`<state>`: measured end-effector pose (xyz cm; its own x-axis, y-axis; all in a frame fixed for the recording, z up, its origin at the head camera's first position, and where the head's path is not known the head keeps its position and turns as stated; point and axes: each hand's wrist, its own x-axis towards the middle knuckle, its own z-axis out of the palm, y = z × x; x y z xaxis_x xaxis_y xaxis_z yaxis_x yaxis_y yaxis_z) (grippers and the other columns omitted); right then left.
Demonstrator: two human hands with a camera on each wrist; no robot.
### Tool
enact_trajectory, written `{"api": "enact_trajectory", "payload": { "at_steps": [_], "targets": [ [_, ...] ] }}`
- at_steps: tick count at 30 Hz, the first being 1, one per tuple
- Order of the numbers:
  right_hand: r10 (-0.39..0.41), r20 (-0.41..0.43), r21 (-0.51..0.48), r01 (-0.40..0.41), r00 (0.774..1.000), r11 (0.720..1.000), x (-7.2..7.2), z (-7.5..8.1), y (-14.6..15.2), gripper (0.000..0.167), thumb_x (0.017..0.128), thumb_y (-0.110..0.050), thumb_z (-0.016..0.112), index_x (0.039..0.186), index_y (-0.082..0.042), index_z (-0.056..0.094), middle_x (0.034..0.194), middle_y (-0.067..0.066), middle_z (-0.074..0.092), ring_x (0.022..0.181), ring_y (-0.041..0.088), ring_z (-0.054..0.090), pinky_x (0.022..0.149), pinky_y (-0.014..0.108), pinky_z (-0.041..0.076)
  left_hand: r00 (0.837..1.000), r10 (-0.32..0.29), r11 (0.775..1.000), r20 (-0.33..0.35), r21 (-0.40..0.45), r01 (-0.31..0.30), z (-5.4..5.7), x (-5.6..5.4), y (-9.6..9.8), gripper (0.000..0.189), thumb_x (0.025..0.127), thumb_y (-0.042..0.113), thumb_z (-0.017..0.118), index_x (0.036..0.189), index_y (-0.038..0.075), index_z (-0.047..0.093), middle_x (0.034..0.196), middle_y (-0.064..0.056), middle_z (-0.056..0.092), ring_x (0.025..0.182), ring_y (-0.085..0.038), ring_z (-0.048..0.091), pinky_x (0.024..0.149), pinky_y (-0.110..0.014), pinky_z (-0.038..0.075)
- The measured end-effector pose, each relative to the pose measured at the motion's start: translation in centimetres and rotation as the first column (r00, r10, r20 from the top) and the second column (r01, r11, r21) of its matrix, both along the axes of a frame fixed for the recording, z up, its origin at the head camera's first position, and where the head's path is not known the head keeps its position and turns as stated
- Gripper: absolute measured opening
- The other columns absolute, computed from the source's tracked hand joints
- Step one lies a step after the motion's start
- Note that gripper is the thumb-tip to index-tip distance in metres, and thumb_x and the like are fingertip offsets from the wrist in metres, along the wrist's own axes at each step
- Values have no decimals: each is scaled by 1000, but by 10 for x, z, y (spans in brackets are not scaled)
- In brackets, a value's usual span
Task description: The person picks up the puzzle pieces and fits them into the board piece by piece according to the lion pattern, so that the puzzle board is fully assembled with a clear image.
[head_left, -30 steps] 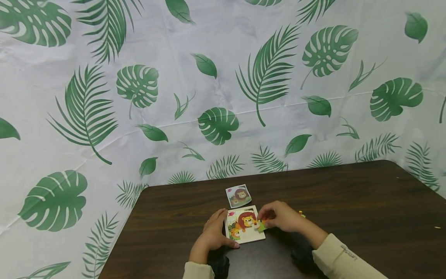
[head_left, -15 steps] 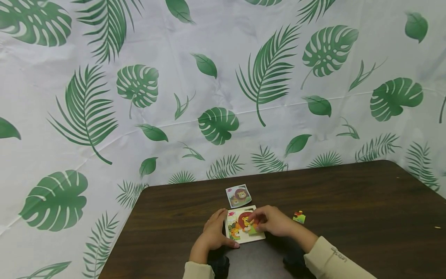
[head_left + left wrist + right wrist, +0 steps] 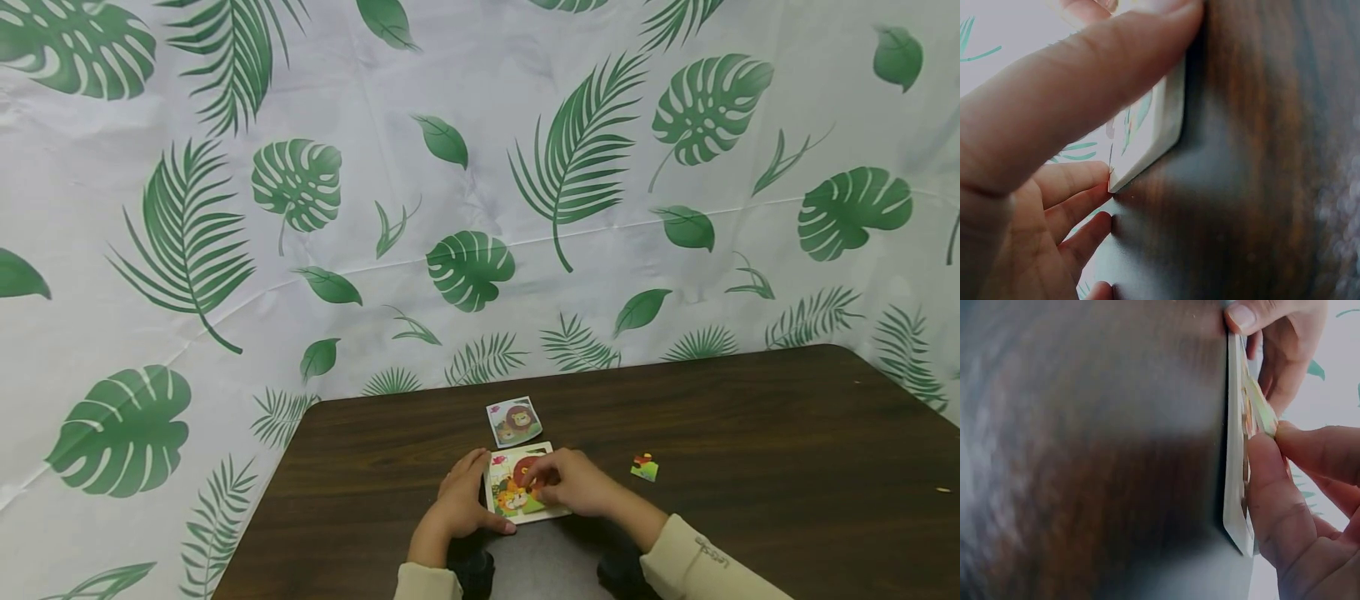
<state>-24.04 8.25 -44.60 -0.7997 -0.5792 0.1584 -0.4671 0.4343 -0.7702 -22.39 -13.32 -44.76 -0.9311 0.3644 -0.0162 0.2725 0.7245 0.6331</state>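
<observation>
A square jigsaw puzzle board [image 3: 551,513] with a lion picture lies on the table, partly filled with pieces. My left hand [image 3: 459,502] holds the board at its left side, thumb at the near corner and fingers along the edge. Over the board's right half, my right hand [image 3: 577,483] pinches a green and yellow puzzle piece [image 3: 1264,412] between thumb and index finger. In the right wrist view that piece is tilted, its low end at the board's surface. Part of the lion picture is hidden behind the right hand.
A picture card [image 3: 513,422] with the same lion lies just behind the board. Another puzzle piece [image 3: 644,467], red, yellow and green, lies on the dark wooden table [image 3: 750,500] to the right. A leaf-patterned cloth [image 3: 480,208] hangs behind the table.
My right hand has moved left over the board with the pinched piece, from its right edge toward the lower middle. The loose piece on the right came into view. My left hand stays put.
</observation>
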Motion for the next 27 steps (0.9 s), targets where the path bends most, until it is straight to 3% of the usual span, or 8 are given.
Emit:
{"api": "enact_trajectory", "payload": {
  "at_steps": [11,27],
  "targets": [
    [-56,-41,33,57,998,998,6,4,-9,13,75,3,68,84,-7,71,80,-2,64,64,4,50,57,24,43,1000,-1,1000,-12,2,1,5,4,1,105,58,34,88,139,-4,34,143,-21,29,129,-41,26,99,-60,22],
    [-88,-199,126,114,976,985,9,3,-18,8,72,-4,75,78,-10,72,74,-6,61,68,8,49,57,24,41,1000,-1,1000,-10,9,1,2,1,0,104,58,35,87,139,-3,34,143,-20,30,130,-41,26,99,-61,21]
  ]
}}
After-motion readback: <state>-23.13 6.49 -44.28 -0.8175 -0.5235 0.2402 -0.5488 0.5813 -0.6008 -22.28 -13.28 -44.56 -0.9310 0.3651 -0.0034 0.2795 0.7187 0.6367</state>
